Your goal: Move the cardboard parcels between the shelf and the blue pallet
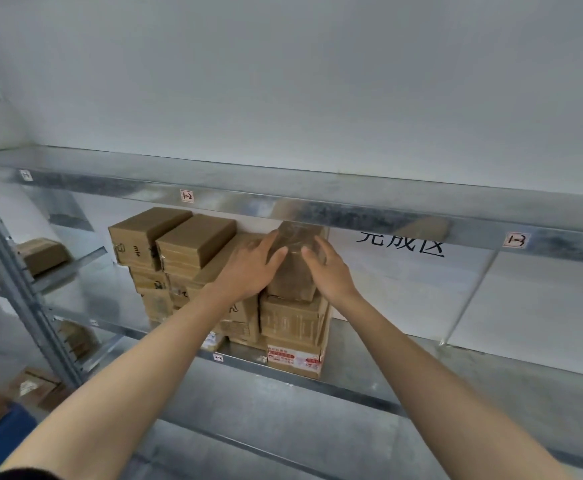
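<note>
Item: blue pallet, smooth corner only, far below and to the outside of the left hand, with blurred brown cartons just beyond it. Both bare forearms reach up. The left hand clasps the near-left face of a small block-shaped cardboard parcel, glossy with clear tape. The right hand curls round its right edge, thumb on the front. The parcel sits on the shelf, its underside meeting a plain matt carton directly under the hands. Beneath that lies a carton with a red printed label. Beyond the left hand are two flat rectangular parcels atop further stacked boxes. The shelf deck is dull mottled galvanised steel. The beam above the hands carries tags 1-2 and 1-3. Behind is a white wall panel with black characters.
</note>
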